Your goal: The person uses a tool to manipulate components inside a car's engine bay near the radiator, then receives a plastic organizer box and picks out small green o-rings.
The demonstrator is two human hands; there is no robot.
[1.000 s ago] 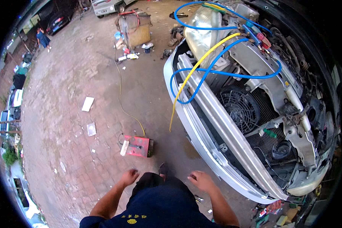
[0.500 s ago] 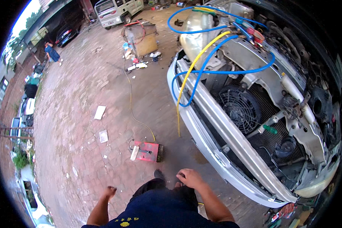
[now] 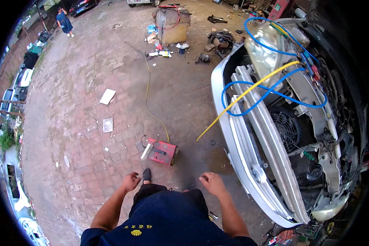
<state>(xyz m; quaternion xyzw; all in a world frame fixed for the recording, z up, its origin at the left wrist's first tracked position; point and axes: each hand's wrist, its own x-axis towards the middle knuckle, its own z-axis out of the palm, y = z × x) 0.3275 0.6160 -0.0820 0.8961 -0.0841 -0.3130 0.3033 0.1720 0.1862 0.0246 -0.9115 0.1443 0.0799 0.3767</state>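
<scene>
My left hand [image 3: 131, 181] hangs ahead of my body on the left, its fingers loosely bent and nothing visible in them. On the other side, my right hand [image 3: 214, 183] is held out with half-curled fingers, also holding nothing that I can see. Neither touches anything. On the paving just ahead sits a red box-shaped machine [image 3: 160, 154] with a dark handle and a thin yellowish line [image 3: 148, 94] running away from it. To the right stands a car front [image 3: 250, 156] with its front end stripped. Blue [image 3: 244, 111] and yellow [image 3: 254, 87] hoses are draped over it.
A worn container [image 3: 174, 26] with litter at its foot stands farther ahead. Dark car parts [image 3: 220, 41] lie right of it. A white sheet [image 3: 107, 96] lies on the paving. A person in blue [image 3: 64, 22] stands far left. Tools [image 3: 285, 237] lie at lower right.
My view has shifted, so the car sits farther right. My left hand has come forward and inward, and one shoe now shows ahead of me. My right hand stays empty.
</scene>
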